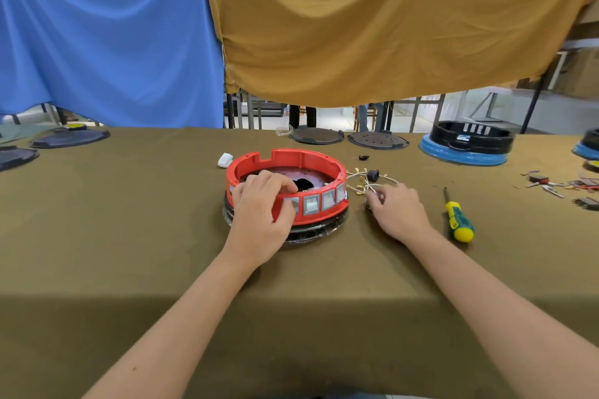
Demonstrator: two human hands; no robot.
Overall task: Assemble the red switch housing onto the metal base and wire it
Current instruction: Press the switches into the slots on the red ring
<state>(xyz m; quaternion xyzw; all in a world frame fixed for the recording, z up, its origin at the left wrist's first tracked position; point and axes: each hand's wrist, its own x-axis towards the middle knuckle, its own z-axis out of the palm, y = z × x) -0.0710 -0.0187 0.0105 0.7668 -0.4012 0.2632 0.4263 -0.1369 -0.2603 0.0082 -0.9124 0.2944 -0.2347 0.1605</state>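
The red switch housing, a ring with several grey rocker switches along its front, sits on the round metal base in the middle of the table. My left hand grips the housing's near left rim, fingers curled over the edge into the ring. To the right lies a bundle of white wires with brass terminals and a small black part. My right hand rests on the cloth at the bundle's near end, its fingertips pinching the wires.
A green and yellow screwdriver lies right of my right hand. A small white object sits behind the housing. Dark round plates, a black unit on a blue base and loose small parts line the far and right edges.
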